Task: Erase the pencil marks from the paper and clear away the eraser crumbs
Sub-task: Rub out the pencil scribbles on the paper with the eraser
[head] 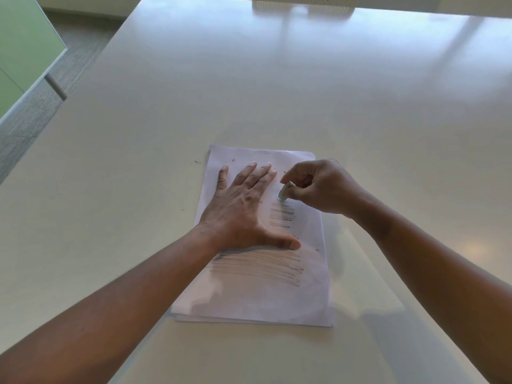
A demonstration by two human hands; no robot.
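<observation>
Rounded eraser (285, 191) — smooth, pencil-streaked paper (310, 273)

White paper (313, 295), grey pencil marks (260, 266), pale eraser (284, 190)

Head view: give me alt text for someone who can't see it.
A right hand pinches a small eraser against a sheet of paper on a pale table, just above pencil lines. The left hand lies flat, holding the paper down; more lines remain nearer the person.
</observation>
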